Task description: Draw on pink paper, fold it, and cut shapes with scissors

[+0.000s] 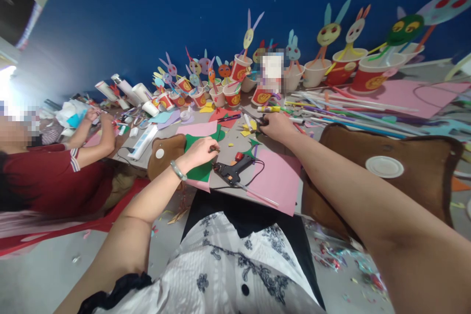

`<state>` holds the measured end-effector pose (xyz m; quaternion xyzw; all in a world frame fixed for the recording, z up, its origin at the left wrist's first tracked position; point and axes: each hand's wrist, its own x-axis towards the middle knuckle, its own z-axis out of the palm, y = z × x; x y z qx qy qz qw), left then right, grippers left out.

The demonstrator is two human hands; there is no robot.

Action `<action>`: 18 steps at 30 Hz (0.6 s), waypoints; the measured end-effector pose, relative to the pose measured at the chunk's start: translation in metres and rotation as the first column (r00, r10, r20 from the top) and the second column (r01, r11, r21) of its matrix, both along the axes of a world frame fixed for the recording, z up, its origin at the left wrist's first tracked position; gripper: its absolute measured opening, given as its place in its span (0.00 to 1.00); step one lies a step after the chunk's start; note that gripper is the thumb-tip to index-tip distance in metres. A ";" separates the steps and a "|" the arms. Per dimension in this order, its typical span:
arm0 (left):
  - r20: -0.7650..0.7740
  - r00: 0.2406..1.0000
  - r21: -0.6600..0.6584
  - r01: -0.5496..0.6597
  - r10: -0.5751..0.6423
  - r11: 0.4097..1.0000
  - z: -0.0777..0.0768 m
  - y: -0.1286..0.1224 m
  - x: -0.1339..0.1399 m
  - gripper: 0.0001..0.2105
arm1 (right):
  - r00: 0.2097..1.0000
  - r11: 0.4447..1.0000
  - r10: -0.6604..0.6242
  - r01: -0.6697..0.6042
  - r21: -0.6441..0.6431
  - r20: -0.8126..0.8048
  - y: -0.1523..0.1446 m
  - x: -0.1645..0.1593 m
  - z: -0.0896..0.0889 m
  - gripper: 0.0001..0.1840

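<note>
My left hand [198, 154] is over a sheet of green paper [201, 172], its fingers pinched together around a small dark thing too unclear to name. My right hand [278, 127] lies farther back on the table, its fingers closed on the dark handles of a pair of scissors [260, 120]. The blades point away to the left. Between my forearms a black hot glue gun [233, 170] rests on its side, a clear glue stick [262, 197] in its rear end. Pink paper [281, 176] is partly under it, with green scraps [253, 148] close by.
Paper cups [232, 95] with paper rabbit figures line the blue wall. Coloured strips [353, 120] lie at right, beside a brown cushion-like piece [415, 162]; a similar brown piece [165, 152] is at left. A co-worker in a red shirt [55, 176] sits left, hands at the table.
</note>
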<state>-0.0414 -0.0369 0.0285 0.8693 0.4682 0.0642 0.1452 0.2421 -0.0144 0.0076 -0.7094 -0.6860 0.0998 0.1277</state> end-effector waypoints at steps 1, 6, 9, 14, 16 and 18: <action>0.004 1.000 0.012 0.004 -0.004 1.000 0.000 0.000 0.001 0.08 | 1.000 1.000 0.000 0.000 -0.001 0.004 0.000 0.000 0.000 0.17; -0.112 0.983 0.143 0.159 -0.143 0.977 -0.006 -0.002 0.019 0.18 | 1.000 1.000 -0.001 0.002 -0.005 0.013 -0.001 -0.001 0.000 0.17; -0.232 0.951 0.221 0.254 -0.202 0.942 -0.012 0.003 0.034 0.23 | 1.000 1.000 -0.006 0.006 -0.001 0.013 0.000 -0.001 -0.001 0.17; -0.275 0.930 0.229 0.309 -0.243 0.923 -0.015 0.017 0.056 0.24 | 1.000 1.000 0.003 -0.003 -0.007 0.004 0.001 0.000 -0.002 0.17; -0.229 0.938 0.219 0.310 -0.260 0.925 -0.014 0.023 0.065 0.21 | 1.000 1.000 0.014 -0.014 -0.012 0.000 0.002 0.001 -0.002 0.17; -0.166 0.945 0.206 0.313 -0.282 0.927 -0.014 0.030 0.075 0.17 | 1.000 1.000 0.017 -0.017 -0.019 0.001 0.002 0.001 -0.002 0.17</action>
